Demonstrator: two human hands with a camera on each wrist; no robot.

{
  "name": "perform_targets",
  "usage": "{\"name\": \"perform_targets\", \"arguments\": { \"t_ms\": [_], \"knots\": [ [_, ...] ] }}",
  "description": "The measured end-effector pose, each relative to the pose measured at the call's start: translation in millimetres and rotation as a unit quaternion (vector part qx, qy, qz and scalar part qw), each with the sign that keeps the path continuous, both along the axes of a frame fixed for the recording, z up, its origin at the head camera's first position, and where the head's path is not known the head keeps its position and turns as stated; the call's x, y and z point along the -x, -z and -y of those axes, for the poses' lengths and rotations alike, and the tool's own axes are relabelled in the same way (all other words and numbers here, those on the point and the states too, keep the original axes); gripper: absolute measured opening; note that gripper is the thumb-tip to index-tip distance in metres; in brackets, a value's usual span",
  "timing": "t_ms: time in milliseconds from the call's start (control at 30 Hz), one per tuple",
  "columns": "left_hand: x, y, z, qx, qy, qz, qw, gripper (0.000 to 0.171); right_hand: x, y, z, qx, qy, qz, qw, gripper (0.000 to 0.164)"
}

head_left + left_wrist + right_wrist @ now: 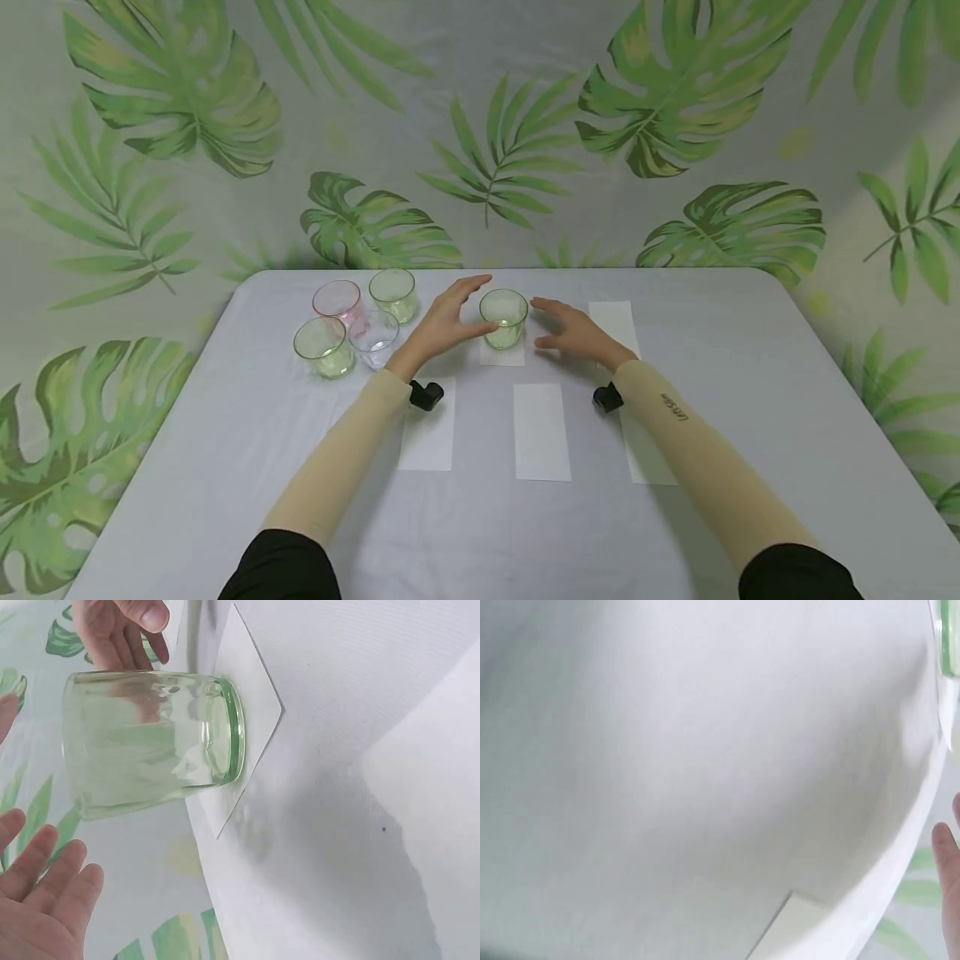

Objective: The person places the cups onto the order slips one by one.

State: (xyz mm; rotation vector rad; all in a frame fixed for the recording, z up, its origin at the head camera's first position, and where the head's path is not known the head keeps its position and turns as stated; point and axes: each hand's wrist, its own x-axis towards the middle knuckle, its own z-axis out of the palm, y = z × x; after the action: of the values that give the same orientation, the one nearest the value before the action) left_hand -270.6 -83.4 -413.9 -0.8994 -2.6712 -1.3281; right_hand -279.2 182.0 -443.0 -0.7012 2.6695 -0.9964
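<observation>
A pale green glass (504,320) (150,742) stands upright on a white paper card (501,359) near the table's back. My left hand (447,320) is at its left side with fingers spread and the thumb reaching toward the glass. In the left wrist view, a gap separates the fingers (56,877) from the glass. To the right of the glass, my right hand (576,332) holds nothing, its fingers loosely bent toward it. The right wrist view catches only a sliver of the glass's base (949,637) and part of the right hand (949,877).
Left of my left hand, a pink glass (337,298), a clear glass (372,340), a green glass (395,302) and another green glass (324,350) stand grouped. More white cards lie about: front left (427,437), front middle (542,433), front right (648,454) and back right (615,323).
</observation>
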Motion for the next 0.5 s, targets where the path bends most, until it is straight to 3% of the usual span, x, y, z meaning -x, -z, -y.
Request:
{"name": "perform_targets", "arguments": {
  "t_ms": [500],
  "knots": [
    [-14.6,-14.7,25,-0.011,0.007,-0.048,0.9988,0.073,-10.9,-10.9,-40,0.017,0.026,0.016,0.999,0.073]
  ]
}}
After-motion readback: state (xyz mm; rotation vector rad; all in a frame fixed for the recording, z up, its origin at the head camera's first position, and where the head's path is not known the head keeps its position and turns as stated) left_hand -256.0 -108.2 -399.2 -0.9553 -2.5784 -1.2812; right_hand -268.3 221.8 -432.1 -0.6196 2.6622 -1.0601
